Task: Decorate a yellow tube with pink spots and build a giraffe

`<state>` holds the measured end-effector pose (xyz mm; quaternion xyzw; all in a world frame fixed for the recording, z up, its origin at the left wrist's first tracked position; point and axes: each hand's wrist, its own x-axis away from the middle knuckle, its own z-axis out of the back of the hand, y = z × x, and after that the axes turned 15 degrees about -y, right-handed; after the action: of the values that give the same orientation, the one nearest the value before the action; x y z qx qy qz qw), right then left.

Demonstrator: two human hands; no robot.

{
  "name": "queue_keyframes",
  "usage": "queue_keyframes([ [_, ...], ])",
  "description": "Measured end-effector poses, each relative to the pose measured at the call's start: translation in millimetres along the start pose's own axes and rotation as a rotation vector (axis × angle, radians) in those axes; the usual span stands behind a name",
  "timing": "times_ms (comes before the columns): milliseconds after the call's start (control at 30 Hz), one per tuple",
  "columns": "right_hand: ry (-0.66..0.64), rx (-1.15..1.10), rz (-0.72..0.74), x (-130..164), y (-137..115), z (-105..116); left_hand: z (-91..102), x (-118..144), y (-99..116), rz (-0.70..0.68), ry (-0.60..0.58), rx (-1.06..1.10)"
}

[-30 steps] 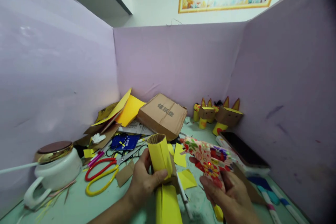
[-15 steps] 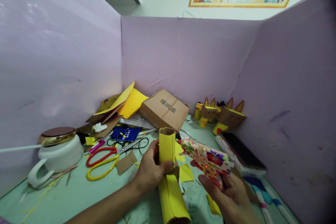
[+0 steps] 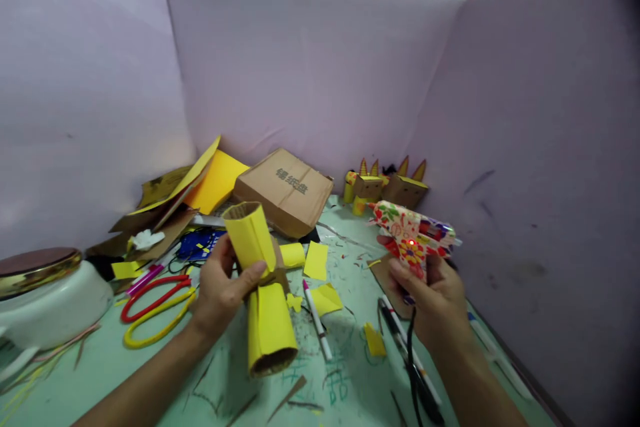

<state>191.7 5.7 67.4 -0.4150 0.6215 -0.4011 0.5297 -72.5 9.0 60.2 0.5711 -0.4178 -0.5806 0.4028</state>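
My left hand (image 3: 221, 288) grips a craft piece of two yellow paper-covered cardboard tubes (image 3: 260, 287) joined at a brown middle; one tube points up and back, the other toward me with its open end showing. My right hand (image 3: 434, 300) holds a flower-patterned glue gun (image 3: 413, 235) with a lit red lamp, its nozzle pointing left and held well apart from the tubes. The gun's black cord (image 3: 414, 367) hangs down toward me.
Purple partition walls close in three sides. On the green table lie red and yellow scissors (image 3: 153, 307), a marker (image 3: 317, 321), yellow paper scraps (image 3: 317, 260), a cardboard box (image 3: 283, 190), finished cardboard figures (image 3: 395, 188), and a white pot with gold lid (image 3: 45, 293) at left.
The glue gun has moved right and away from the tubes. The tube piece has tilted, its upper tube leaning left. My view has dropped lower and shifted.
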Motion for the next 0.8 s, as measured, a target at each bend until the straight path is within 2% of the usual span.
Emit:
queue_keyframes([
  [133,0.002,-0.036,0.011,-3.4,-2.8,-1.7,5.7,-5.8,-2.2,0.005,0.011,0.053],
  [267,-0.019,-0.045,-0.035,3.6,-3.0,-5.6,-9.2,-0.5,-2.4,0.078,-0.066,0.143],
  [367,-0.093,0.015,-0.072,12.9,-4.2,-10.9,-20.3,4.5,-0.6,0.115,-0.114,0.153],
  [433,-0.157,0.082,-0.064,18.2,-4.9,-14.4,-22.3,6.4,-0.3,0.105,-0.15,0.139],
  [500,-0.165,0.114,-0.053,20.7,-4.1,-16.8,-21.4,7.8,-1.3,0.084,-0.182,0.132],
  [600,-0.095,0.045,-0.06,17.4,-0.5,-16.5,-23.5,8.2,-1.8,0.072,-0.213,0.163],
  [667,-0.039,-0.019,-0.071,11.9,0.0,-13.3,-31.8,5.2,2.0,0.054,-0.259,0.212],
  [800,0.118,-0.132,0.017,1.1,-11.8,-3.2,-66.7,-17.4,15.7,-0.008,-0.426,0.283],
])
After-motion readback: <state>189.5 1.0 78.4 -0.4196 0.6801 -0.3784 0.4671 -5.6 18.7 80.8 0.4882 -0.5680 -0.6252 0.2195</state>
